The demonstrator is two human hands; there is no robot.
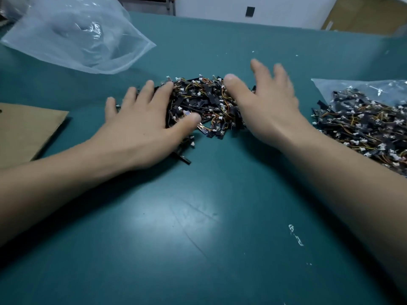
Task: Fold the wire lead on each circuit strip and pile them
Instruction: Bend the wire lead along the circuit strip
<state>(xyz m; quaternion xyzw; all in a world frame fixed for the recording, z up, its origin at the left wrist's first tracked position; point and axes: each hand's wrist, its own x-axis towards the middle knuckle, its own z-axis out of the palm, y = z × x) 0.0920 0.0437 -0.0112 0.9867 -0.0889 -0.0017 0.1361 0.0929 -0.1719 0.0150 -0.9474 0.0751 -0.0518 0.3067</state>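
Observation:
A heap of black circuit strips [206,102] with orange and yellow wire leads and white plugs lies in the middle of the green table [198,216]. My left hand [143,122] lies flat with spread fingers on the heap's left side, the thumb on the strips. My right hand [264,102] is at the heap's right side, fingers straight and blurred, thumb at the heap's top. Neither hand grips a strip. A second, larger heap of the same strips [365,128] lies at the right edge, partly on a clear bag.
A large clear plastic bag [74,36] lies at the back left. A brown cardboard sheet [26,130] is at the left edge. Another clear bag [361,89] sits under the right heap. White scuff marks [296,235] show on the near table.

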